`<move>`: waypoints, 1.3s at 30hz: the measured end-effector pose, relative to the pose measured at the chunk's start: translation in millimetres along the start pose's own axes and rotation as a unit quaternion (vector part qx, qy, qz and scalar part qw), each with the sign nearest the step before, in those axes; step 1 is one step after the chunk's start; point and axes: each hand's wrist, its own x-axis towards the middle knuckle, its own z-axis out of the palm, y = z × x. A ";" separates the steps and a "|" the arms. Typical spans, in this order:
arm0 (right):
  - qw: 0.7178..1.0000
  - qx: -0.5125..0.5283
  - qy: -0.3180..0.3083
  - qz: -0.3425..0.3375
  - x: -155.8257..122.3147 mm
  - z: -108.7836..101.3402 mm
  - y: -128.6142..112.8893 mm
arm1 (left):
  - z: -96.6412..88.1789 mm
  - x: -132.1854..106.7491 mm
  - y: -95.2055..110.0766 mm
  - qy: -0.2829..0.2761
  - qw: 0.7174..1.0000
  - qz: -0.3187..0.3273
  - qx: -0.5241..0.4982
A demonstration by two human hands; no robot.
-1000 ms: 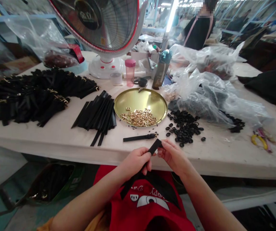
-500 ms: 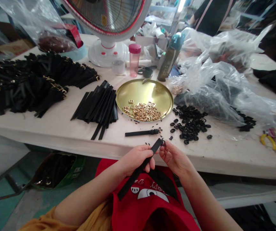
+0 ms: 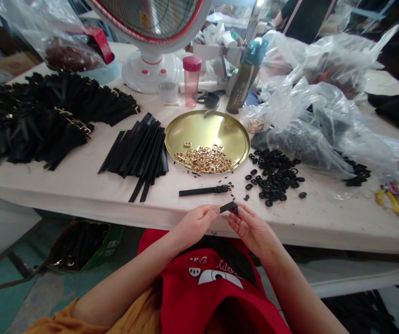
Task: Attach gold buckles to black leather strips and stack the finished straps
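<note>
Over the front edge of the table, my left hand (image 3: 196, 225) is closed on a flat black strap (image 3: 227, 207), thumb on top. Only a short length of the strap shows between my hands; the rest is hidden. My right hand (image 3: 255, 230) pinches a small black loop (image 3: 234, 210) at the strap's right end, its other fingers curled below. Just beyond lies a finished-looking black strap (image 3: 202, 190) with a gold buckle (image 3: 230, 188). Gold buckles (image 3: 206, 160) lie heaped on a round gold tray (image 3: 216, 125). Small black loops (image 3: 276, 174) are piled right of it.
Loose black straps (image 3: 136, 148) are stacked left of the tray, and buckled straps (image 3: 28, 120) lie heaped farther left. A pink bottle (image 3: 191, 83), a fan (image 3: 150, 69) and a grey bottle (image 3: 243, 88) stand behind. Plastic bags (image 3: 317, 125) and yellow-handled pliers (image 3: 389, 200) lie right.
The strap's long tail, which hung down-left across my apron, no longer shows. My left hand has turned and closed nearer the strap's end, and the loop now sits against that end.
</note>
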 end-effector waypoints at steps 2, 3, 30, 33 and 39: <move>1.000 0.001 -0.005 -0.002 -2.4 1.4 0.3 | -0.3 0.8 -1.1 0.010 0.995 0.061 0.074; 1.000 0.001 -0.006 -0.004 -3.5 2.3 0.6 | 0.1 0.7 -1.8 0.013 0.991 0.081 0.110; 0.956 -0.276 -0.066 -0.068 -29.1 -15.8 8.4 | 19.3 -22.1 1.0 -0.076 0.920 0.105 0.370; 0.965 -0.255 -0.038 -0.050 -28.3 -16.1 6.6 | 14.2 -26.4 3.2 -0.112 0.935 0.072 0.329; 0.970 -0.230 -0.051 -0.069 -20.5 -2.3 13.8 | 6.0 -26.1 -0.3 -0.077 0.951 0.046 0.296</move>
